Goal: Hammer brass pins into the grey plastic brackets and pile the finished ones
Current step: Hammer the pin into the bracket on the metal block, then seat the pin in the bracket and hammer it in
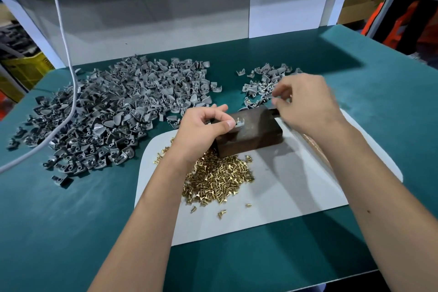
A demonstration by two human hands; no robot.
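From the head camera I take the dark metal block (248, 131) as my landmark; it sits on a white mat (284, 197) laid over the green tabletop (71, 220). My left hand (203, 125) rests against the block's left side, thumb and forefinger pinching a grey plastic bracket (239, 123) that lies on the block's top face. My right hand (305, 104) hovers just behind and to the right of the block, blurred. Its fingers (279, 93) are curled in as if pinching something small, but I cannot tell what, if anything, they hold.

Directly in front of the block, touching its near edge, lies a heap of brass pins (218, 180) on the mat, with a few strays nearer to me. To the left of the block and behind it, a big pile of grey brackets (106, 114) spreads over the tabletop. Behind the block to the right, partly hidden by my right hand, sits a much smaller pile of brackets (263, 80). A white cable (68, 59) hangs down and trails across the big pile, far left of the block.
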